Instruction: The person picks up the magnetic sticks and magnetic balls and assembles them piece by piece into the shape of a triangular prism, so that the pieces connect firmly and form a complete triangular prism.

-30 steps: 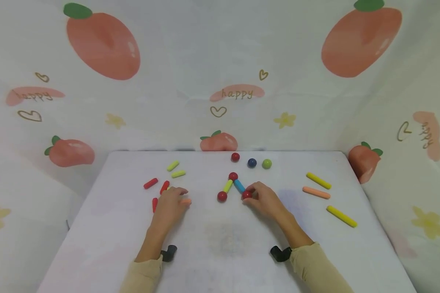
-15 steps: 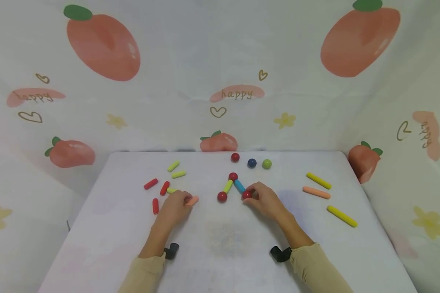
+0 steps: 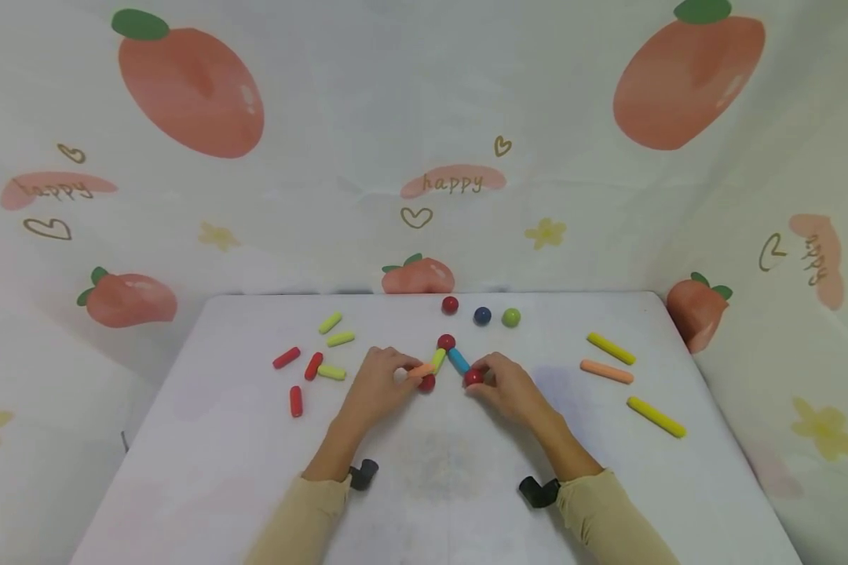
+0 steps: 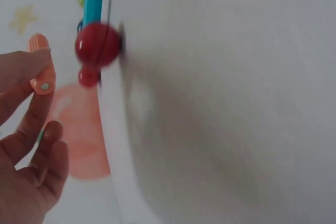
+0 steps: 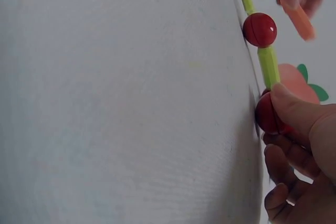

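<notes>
My left hand (image 3: 380,384) pinches a short orange magnetic rod (image 4: 44,66) between thumb and fingers; a small metal disc shows in its near end. The rod is held above the left red ball (image 3: 427,383) of a V-shaped piece. In that piece a yellow-green rod (image 3: 438,361) and a blue rod (image 3: 458,361) spread from a red ball (image 3: 446,342) at the top. At the blue rod's lower end, my right hand (image 3: 510,388) pinches another red ball (image 5: 269,113) between thumb and fingers, down on the table.
Short red rods (image 3: 296,401) and yellow-green rods (image 3: 331,373) lie at the left. Behind the V stand a red ball (image 3: 450,305), a dark blue ball (image 3: 483,316) and a green ball (image 3: 511,317). Longer yellow rods (image 3: 656,417) and an orange one (image 3: 606,371) lie right.
My left hand has picked up the orange rod from among the left-hand rods and carried it right, over to the V's left ball. My right hand has stayed on its red ball.
</notes>
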The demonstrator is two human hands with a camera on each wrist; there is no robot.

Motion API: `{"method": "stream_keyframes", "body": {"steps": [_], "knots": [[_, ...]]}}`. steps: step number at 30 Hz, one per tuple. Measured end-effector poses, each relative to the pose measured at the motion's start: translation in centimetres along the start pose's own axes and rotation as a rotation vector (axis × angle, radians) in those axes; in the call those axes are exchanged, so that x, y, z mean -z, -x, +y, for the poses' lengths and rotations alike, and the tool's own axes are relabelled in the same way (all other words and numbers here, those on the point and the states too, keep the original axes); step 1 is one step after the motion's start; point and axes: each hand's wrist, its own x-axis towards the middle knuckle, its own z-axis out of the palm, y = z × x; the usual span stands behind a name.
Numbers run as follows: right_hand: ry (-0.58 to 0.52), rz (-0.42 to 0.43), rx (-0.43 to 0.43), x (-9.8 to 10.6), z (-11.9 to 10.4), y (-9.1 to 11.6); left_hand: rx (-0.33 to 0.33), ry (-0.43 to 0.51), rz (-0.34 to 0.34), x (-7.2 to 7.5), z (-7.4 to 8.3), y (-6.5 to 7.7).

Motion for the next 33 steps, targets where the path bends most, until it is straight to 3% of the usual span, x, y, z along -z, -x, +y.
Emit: {"method": "stream_keyframes", "body": {"steps": [3,5,12,19,22,28,33], "knots": [[0.004,0.004,0.016,0.0,0.0,0.0,-0.127,-0.061,-0.001,-0.9,1.3,-0.8],[0.006,0.003,0.029,0.0,0.0,-0.1,-0.166,-0.094,-0.007,-1.2,2.2,-1.3],[0.015,-0.001,0.042,-0.1,0.0,-0.3,-0.140,-0.177,-0.096,-2.1,3.9,-2.2],[0.014,0.010,0.067,0.0,-0.1,-0.1,-0.186,-0.283,-0.070,-3.1,4.0,-2.8],[0.015,0.004,0.072,0.0,0.0,-0.1,-0.142,-0.257,-0.069,-2.8,3.6,-2.4],[0.023,-0.007,0.037,0.0,-0.3,-0.1,0.014,-0.160,-0.065,-1.9,1.9,-1.4],[0.058,-0.002,0.008,-0.1,-0.6,0.0,0.075,-0.071,-0.091,-1.7,1.0,-0.9]]}}
